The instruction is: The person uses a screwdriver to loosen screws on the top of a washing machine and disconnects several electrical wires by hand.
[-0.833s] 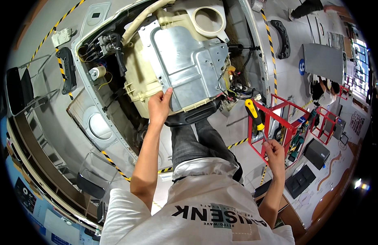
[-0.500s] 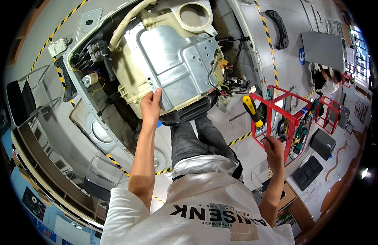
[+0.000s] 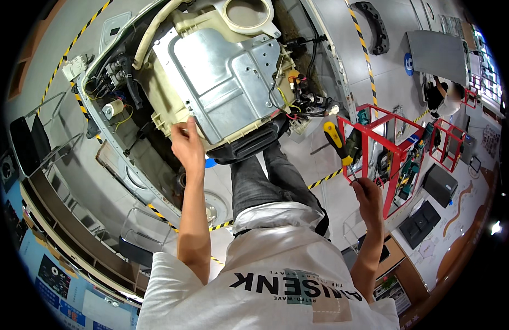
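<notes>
A silver metal cover plate (image 3: pixel 210 77) lies over a cream plastic housing (image 3: pixel 161 88) inside an opened appliance cabinet. My left hand (image 3: pixel 188 147) is at the plate's lower left edge, thumb up against the rim and fingers curled beside it. What those fingers pinch, if anything, is too small to see. My right hand (image 3: pixel 368 199), held out to the right, is closed on the metal shaft of a screwdriver (image 3: pixel 334 136). The screwdriver's yellow and black handle points up and away from me. Loose wiring (image 3: pixel 298 102) with connectors hangs at the housing's right side.
A red metal frame rack (image 3: pixel 395 148) with tools stands close by my right hand. The cabinet wall (image 3: pixel 119 146) runs along the left. Black and yellow tape (image 3: pixel 364 49) marks the floor. Another person (image 3: pixel 446 98) is at the far right, near a grey panel (image 3: pixel 436 55).
My left hand has shifted slightly left along the plate's edge, its thumb no longer lying over the metal surface. My right hand still grips the screwdriver by its shaft. The view has moved a little.
</notes>
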The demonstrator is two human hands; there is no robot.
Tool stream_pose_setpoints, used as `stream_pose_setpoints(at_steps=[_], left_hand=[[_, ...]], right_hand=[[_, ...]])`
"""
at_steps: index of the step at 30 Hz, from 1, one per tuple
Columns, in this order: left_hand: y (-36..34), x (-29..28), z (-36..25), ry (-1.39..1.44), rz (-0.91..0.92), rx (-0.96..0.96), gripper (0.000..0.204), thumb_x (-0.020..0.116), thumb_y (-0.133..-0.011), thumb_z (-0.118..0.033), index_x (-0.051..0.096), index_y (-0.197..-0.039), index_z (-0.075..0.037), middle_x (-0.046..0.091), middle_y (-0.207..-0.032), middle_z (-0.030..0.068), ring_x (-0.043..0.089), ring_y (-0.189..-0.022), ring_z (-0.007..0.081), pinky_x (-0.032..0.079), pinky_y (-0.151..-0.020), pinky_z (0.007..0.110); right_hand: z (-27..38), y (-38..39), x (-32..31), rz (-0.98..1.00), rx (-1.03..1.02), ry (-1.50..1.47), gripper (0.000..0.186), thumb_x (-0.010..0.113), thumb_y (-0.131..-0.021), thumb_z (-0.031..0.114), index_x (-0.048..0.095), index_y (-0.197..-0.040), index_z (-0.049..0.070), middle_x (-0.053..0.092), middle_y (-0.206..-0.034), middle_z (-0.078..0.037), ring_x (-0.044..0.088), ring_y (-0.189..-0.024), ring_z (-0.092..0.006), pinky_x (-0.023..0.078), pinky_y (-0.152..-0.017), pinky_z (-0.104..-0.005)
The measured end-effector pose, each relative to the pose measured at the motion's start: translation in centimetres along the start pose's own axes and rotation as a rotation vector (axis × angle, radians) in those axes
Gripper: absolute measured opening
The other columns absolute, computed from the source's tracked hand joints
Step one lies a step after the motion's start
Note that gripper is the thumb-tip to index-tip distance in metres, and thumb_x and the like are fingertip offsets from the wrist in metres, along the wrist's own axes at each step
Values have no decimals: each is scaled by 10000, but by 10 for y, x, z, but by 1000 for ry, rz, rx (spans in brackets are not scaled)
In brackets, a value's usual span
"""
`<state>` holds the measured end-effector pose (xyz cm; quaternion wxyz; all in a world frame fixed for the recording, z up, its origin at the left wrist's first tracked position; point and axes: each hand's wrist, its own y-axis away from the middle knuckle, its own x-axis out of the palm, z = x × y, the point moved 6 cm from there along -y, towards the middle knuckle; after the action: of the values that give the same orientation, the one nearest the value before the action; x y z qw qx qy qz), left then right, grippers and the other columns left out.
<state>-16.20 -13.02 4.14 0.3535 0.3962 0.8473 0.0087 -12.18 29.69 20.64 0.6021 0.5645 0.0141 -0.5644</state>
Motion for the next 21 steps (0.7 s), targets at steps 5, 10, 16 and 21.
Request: stream_pose_setpoints(at_steps=[5, 10, 16, 21], left_hand=[[32, 23, -47, -25, 184, 129, 317, 612, -921, -277, 568, -775, 1, 432, -537, 38, 389, -516, 117, 343, -486, 295], [88, 77, -48, 243, 658, -90, 454, 470, -984, -381, 587, -718, -33, 426, -588, -33, 357, -558, 71, 291, -506, 262], [159, 86, -44, 596, 983, -402, 544, 281, -985, -569, 535, -803, -124, 386, -639, -57, 323, -571, 60, 240, -530, 220], [158, 58, -81, 747, 910, -284, 473, 371, -987, -493, 595, -1033, -78, 452, -728, -59, 332, -612, 41, 254, -531, 201]], right_hand=[[-12, -8, 4, 51, 3, -42, 185, 620, -899, 154, 599, -897, -30, 474, -632, -26, 399, -594, -78, 339, -537, -255], [8, -3, 20, 47, -107, -120, 154, 633, -886, 119, 579, -953, -9, 445, -605, -17, 363, -561, -71, 316, -500, -254], [30, 15, 45, 236, -196, -103, 153, 624, -896, 138, 582, -921, -7, 497, -580, -82, 422, -521, -118, 347, -490, -274], [30, 28, 54, 306, -295, -137, 147, 610, -907, 133, 578, -917, -10, 488, -569, -69, 418, -498, -114, 352, -485, -270]])
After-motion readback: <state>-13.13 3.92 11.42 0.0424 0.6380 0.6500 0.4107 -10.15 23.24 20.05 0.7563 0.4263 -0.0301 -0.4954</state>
